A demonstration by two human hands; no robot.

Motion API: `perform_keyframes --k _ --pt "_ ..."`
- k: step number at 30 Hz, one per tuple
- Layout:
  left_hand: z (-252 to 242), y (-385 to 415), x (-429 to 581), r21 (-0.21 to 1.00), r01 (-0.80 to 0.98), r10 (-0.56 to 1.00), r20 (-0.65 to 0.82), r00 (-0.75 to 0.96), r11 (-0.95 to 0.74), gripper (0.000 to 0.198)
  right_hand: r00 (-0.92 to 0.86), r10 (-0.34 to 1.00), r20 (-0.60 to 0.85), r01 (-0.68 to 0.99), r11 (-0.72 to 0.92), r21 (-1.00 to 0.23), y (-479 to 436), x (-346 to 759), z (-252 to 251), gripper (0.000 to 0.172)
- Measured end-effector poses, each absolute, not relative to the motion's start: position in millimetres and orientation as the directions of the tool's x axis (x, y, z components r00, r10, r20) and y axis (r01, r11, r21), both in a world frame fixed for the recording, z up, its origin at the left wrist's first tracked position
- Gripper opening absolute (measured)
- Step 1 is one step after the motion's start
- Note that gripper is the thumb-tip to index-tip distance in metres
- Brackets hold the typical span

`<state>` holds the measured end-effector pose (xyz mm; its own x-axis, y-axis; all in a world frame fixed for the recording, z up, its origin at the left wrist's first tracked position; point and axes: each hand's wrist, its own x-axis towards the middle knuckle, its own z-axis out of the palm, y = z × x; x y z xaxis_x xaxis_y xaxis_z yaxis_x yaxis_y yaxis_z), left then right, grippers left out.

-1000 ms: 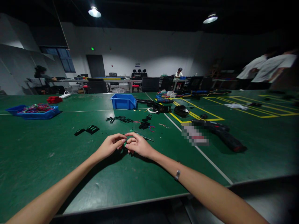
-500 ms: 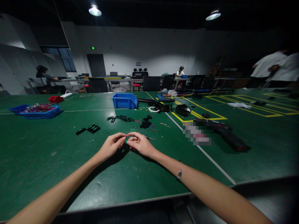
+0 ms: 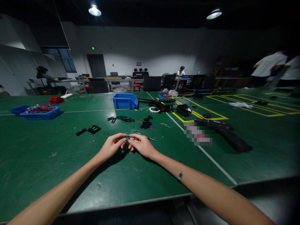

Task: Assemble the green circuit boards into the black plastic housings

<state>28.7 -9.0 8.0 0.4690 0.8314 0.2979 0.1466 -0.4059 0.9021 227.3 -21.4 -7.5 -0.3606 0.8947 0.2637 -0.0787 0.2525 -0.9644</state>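
Observation:
Between the fingertips of both hands is a small green piece (image 3: 127, 139), like a tiny circuit board; much of it is covered by fingers. My left hand (image 3: 114, 145) pinches it from the left, and my right hand (image 3: 142, 145) grips it from the right with thumb and fingers. A thin screwdriver-like tool (image 3: 150, 138) lies just beyond my right hand. Small green bits (image 3: 133, 130) are scattered past my fingertips. Farther left sit several black cases with green boards inside (image 3: 94, 129).
Several black frames (image 3: 122, 118) and black parts (image 3: 146, 125) lie ahead on the green table (image 3: 70, 165). A blue bin (image 3: 125, 101) stands behind them. A blue tray of coloured wires (image 3: 41, 112) is at left; a black tool with a pistol-like handle (image 3: 231, 137) is at right.
My right fingers have shifted slightly around the green piece, and more of it shows between the fingertips. Both hands stay in nearly the same place.

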Motion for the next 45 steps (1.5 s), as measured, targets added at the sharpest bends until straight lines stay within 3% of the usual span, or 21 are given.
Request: perform_keyframes --k 16,32,45 --pt "4 3 20 0.942 0.108 0.769 0.190 0.610 -0.318 0.031 -0.438 0.859 0.266 0.031 0.310 -0.950 -25 233 -4 0.033" --pt "-14 3 27 0.962 0.070 0.831 0.189 0.523 -0.263 0.027 -0.444 0.840 0.313 0.096 0.392 -0.915 -22 235 -15 0.033" --pt "-8 1 28 0.960 0.089 0.838 0.185 0.513 -0.266 0.030 -0.427 0.866 0.260 0.062 0.315 -0.947 -19 233 -16 0.031"
